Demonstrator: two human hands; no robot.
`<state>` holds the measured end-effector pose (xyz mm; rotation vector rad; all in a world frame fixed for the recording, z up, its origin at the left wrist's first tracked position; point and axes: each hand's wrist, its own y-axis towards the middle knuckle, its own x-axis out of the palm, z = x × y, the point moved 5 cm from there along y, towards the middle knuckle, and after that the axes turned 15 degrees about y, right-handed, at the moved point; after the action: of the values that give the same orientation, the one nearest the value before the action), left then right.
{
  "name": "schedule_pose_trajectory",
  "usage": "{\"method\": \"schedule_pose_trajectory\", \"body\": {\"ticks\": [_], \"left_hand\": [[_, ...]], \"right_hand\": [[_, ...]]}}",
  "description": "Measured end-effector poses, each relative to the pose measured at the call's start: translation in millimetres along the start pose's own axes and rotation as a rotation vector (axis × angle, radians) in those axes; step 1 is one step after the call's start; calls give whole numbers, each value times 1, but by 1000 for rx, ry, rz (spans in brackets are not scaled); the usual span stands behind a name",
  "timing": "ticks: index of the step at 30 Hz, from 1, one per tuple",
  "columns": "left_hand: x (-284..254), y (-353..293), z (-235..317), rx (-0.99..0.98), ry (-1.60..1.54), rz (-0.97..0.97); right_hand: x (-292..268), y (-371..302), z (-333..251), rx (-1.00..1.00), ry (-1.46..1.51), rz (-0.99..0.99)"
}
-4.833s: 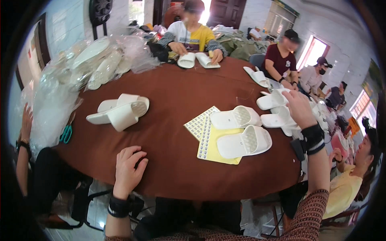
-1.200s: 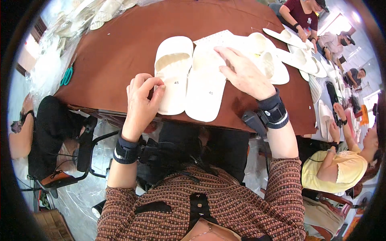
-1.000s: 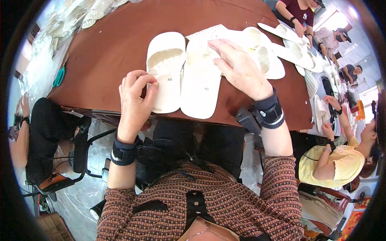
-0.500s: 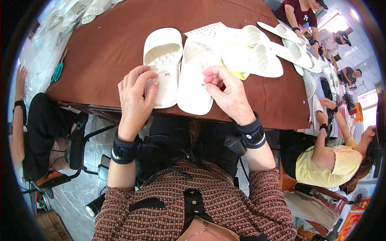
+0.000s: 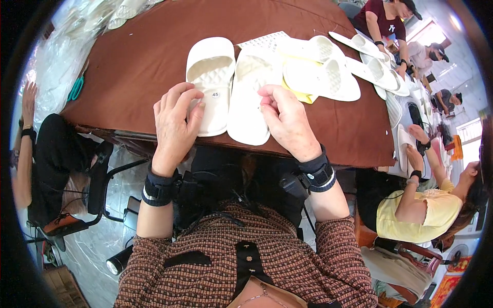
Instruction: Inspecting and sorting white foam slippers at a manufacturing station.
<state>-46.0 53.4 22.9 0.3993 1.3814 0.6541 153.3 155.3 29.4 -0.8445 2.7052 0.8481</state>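
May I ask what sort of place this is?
Probably a footwear workshop: white slippers lie on a brown table, clear plastic is bunched at its left, and a co-worker in yellow handles another slipper.

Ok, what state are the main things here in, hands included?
Left slipper: sole down, round label on its footbed
Right slipper: sole down, beside it
Left hand: curled, at the left slipper
Right hand: curled, over the right slipper
Two farther slippers: sole down, partly covering a yellow sheet
Teal-handled scissors: lying, open or shut unclear
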Motion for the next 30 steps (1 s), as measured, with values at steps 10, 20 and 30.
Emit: {"method": "schedule_pose_trajectory", "body": {"ticks": [10,20,30], "left_hand": [[0,0,-1,-11,-15,9],[1,0,-1,-10,-17,3],[1,-1,-2,-18,-24,-1]], "right_hand": [[7,1,-6,-240,-220,14],[1,-5,7,28,101,64],[3,-5,8,-15,14,55]]}}
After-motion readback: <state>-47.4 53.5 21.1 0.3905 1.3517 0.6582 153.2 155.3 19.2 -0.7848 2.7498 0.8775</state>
